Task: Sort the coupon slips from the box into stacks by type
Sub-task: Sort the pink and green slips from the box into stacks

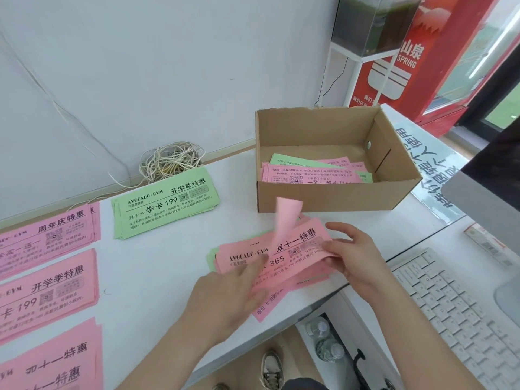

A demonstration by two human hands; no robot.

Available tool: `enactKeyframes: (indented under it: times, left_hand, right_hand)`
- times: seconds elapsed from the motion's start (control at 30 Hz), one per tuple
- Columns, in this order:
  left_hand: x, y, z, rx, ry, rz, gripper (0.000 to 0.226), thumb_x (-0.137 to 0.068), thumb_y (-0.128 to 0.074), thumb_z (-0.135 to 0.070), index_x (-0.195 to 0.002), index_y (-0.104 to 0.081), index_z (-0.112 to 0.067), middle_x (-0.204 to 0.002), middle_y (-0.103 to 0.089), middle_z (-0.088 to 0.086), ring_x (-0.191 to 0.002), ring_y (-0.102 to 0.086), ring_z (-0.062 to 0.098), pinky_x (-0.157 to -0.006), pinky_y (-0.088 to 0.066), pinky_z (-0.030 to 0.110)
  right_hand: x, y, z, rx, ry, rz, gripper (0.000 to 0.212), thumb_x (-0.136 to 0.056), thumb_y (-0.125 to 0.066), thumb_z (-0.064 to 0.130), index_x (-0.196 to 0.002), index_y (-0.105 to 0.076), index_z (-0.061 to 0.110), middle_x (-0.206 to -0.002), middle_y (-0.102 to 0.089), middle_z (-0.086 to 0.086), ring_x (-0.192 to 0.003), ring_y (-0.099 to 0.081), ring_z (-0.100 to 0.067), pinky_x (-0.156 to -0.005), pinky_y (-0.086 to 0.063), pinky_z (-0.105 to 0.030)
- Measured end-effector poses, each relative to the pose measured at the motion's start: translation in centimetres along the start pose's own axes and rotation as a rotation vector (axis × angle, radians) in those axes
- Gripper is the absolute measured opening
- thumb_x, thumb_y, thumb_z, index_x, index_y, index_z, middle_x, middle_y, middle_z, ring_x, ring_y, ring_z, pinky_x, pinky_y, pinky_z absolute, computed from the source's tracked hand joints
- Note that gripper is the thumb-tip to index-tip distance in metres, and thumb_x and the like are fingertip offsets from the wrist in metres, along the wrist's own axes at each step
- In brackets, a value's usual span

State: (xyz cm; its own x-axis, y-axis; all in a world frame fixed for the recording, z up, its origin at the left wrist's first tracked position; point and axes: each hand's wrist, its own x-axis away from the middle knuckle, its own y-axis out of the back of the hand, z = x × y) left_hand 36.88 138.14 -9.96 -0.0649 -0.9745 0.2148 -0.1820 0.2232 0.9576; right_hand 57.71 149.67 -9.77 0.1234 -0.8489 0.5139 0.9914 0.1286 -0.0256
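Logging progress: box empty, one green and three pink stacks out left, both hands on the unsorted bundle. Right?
No: head view shows the box still holds pink and green slips. Rest stands; left hand and right hand are on the bundle.

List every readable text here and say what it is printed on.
Green stack: "AVOCADO·GYM", "开学季特惠", "月卡99 季卡199"
Far-left pink stack: "周年庆特惠"
Middle-left pink stack: "开学季特惠", "199"
Nearest pink stack: "十一特惠"
Held pink bundle: "AVOCADO·GYM", "双十一特惠", "365"
Red sign: "山泉", "SPRING"
Fine print, boxed slips and counter placard: too small or skewed to read.
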Motion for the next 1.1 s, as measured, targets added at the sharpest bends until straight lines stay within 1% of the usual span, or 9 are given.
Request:
enactKeyframes:
  times: [0.1, 0.2, 0.33, 0.43, 0.53, 0.6, 0.7, 0.9, 1.1]
  left_hand:
    - [-0.2, 0.0, -1.1, -0.157, -0.056, 0.047, 0.046, -0.098, -0.033, -0.048, -0.137, -0.017, -0.031, -0.122, -0.052, -0.006, -0.087, -0.059, 0.028, -0.063, -0.04, 0.031]
    - [-1.0, 0.0, 0.3, -0.04, 0.128, -0.051, 0.041, -0.098, -0.032, -0.02, -0.136, -0.02, -0.03, -0.094, -0.056, -0.001, -0.072, -0.054, 0.034, -0.064, -0.043, 0.035]
    - [-0.4, -0.5, 2.2, 0.416, 0.27, -0.368, 0.065, -0.1, -0.038, -0.022, -0.143, 0.006, -0.044, -0.077, -0.055, 0.003, -0.071, -0.061, 0.036, -0.06, -0.034, 0.032]
    - [-0.3, -1.0, 2.6, 0.38, 0.113, -0.388, 0.083, -0.096, -0.047, -0.016, -0.14, 0.01, -0.057, -0.117, -0.057, -0.004, -0.063, -0.06, 0.031, -0.056, -0.039, 0.028]
    - [-0.3, -1.4, 2.7, 0.093, -0.017, -0.247, 0.066, -0.093, -0.044, -0.024, -0.139, -0.009, -0.056, -0.141, -0.044, -0.005, -0.049, -0.055, 0.028, -0.047, -0.05, 0.033]
    - [-0.6, -0.9, 1.7, -0.104, -0.059, -0.176, 0.049, -0.093, -0.036, -0.046, -0.14, -0.02, -0.046, -0.141, -0.047, -0.003, -0.067, -0.064, 0.031, -0.059, -0.055, 0.037]
    - [-0.8, -0.7, -0.2, -0.225, -0.084, 0.096, 0.063, -0.095, -0.035, -0.054, -0.148, -0.009, -0.031, -0.142, -0.039, -0.001, -0.101, -0.059, 0.03, -0.072, -0.043, 0.033]
    - [-0.9, 0.4, 1.1, -0.165, -0.047, 0.03, 0.045, -0.098, -0.031, -0.046, -0.14, -0.029, -0.03, -0.111, -0.062, 0.002, -0.093, -0.059, 0.031, -0.076, -0.043, 0.033]
    - [-0.4, -0.6, 3.5, 0.251, 0.067, -0.16, 0.01, -0.1, -0.035, -0.03, -0.104, -0.039, -0.021, -0.063, -0.051, -0.003, -0.06, -0.05, 0.025, -0.059, -0.038, 0.035]
  right_hand:
    - [0.2, -1.1, 1.3, -0.198, -0.047, 0.078, 0.027, -0.09, -0.054, -0.003, -0.116, -0.059, 0.004, -0.085, -0.072, -0.019, -0.055, -0.059, -0.02, -0.051, -0.056, -0.022]
    - [0.6, -1.6, 2.0, -0.248, -0.027, 0.058, 0.018, -0.098, -0.053, 0.016, -0.114, -0.059, 0.01, -0.092, -0.07, -0.014, -0.066, -0.069, -0.02, -0.058, -0.058, -0.027]
    - [0.2, -0.2, 0.0, 0.769, 0.194, -0.056, 0.047, -0.091, -0.06, 0.033, -0.134, -0.047, 0.023, -0.118, -0.059, -0.001, -0.106, -0.058, -0.019, -0.09, -0.046, -0.034]
    - [0.2, -0.1, -1.3, 1.137, 0.302, 0.019, 0.077, -0.076, -0.071, 0.029, -0.143, -0.035, 0.029, -0.133, -0.046, 0.0, -0.118, -0.041, -0.024, -0.098, -0.038, -0.034]
    - [0.1, -0.4, -1.6, 1.192, 0.333, 0.042, 0.081, -0.073, -0.072, 0.027, -0.144, -0.034, 0.031, -0.136, -0.041, 0.001, -0.114, -0.038, -0.023, -0.097, -0.035, -0.029]
    - [-0.2, -0.3, -1.5, 1.161, 0.315, 0.06, 0.081, -0.071, -0.074, 0.024, -0.143, -0.037, 0.031, -0.132, -0.041, 0.002, -0.113, -0.042, -0.024, -0.098, -0.036, -0.029]
    - [-0.5, -0.1, -1.0, 0.992, 0.285, 0.056, 0.071, -0.072, -0.073, 0.014, -0.135, -0.046, 0.03, -0.115, -0.048, 0.002, -0.101, -0.055, -0.019, -0.088, -0.047, -0.029]
    - [-0.3, -0.3, 0.0, 0.209, 0.082, 0.064, 0.018, -0.093, -0.061, 0.016, -0.11, -0.067, 0.018, -0.086, -0.07, -0.007, -0.065, -0.06, -0.016, -0.064, -0.045, -0.028]
    - [-0.4, 0.1, -0.1, 0.088, 0.037, 0.026, 0.017, -0.098, -0.054, 0.027, -0.109, -0.064, 0.022, -0.074, -0.067, -0.001, -0.069, -0.057, -0.023, -0.07, -0.05, -0.034]
